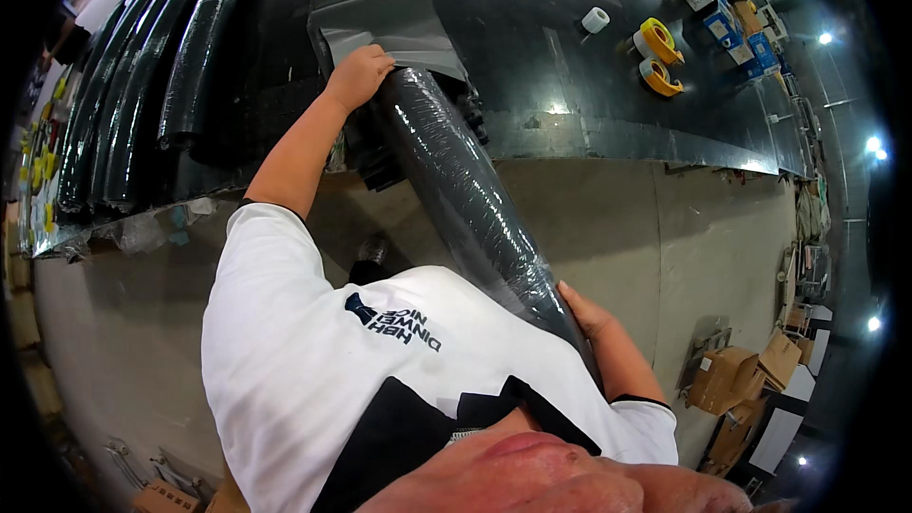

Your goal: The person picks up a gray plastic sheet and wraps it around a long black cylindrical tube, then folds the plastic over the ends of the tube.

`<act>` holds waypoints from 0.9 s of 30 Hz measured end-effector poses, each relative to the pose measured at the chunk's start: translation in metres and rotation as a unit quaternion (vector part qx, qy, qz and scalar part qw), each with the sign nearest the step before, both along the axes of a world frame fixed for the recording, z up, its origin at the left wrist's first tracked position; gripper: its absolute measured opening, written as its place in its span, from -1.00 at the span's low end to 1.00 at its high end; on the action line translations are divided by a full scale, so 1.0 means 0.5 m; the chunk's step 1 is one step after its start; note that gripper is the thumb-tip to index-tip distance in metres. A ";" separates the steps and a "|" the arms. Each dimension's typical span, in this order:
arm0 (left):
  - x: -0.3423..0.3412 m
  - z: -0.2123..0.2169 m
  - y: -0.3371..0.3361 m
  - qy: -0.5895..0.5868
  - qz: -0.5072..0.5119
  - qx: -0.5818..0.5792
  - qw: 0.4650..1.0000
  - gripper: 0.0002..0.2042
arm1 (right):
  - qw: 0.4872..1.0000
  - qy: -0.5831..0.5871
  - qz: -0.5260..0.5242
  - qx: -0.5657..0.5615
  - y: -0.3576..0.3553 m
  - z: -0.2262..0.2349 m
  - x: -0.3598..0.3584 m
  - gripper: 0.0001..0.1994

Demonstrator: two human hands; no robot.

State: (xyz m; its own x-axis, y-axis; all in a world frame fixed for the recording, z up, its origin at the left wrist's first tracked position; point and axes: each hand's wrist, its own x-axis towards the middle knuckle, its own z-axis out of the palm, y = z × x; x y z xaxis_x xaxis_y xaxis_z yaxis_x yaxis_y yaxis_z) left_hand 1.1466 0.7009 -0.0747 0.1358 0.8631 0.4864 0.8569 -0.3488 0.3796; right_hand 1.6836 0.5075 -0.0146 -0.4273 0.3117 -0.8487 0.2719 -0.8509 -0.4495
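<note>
A long dark roll (465,180) in shiny clear wrap slants across the front of my body, its far end at the table edge and its near end against my chest. My left hand (361,76) grips the far end, fingers curled over its rim. Farther down, my right hand (584,312) holds the roll's right side near the other end; part of that hand is hidden behind the roll. Just beyond the far end, grey sheet material (375,14) lies on the black table (513,57), with dark folds hanging over its edge.
Several similar wrapped rolls (195,57) lie side by side on the table's left. To the right are a white roll (596,19) and yellow-and-orange tape rolls (658,76). Cardboard boxes (724,378) stand on the floor at right. A person's arm shows at the far left.
</note>
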 end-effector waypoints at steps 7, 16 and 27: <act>0.021 0.027 -0.019 -0.069 0.063 0.029 0.995 -0.86 | 0.998 0.009 0.012 0.054 0.022 0.031 -0.028 -0.37; 0.118 0.080 -0.104 -0.035 0.011 0.154 0.987 -0.92 | 0.997 0.009 0.024 0.075 0.044 0.031 -0.054 -0.39; 0.035 -0.049 -0.084 -0.481 0.431 0.083 0.759 -0.10 | 0.998 0.054 -0.011 0.029 0.065 -0.041 -0.064 -0.39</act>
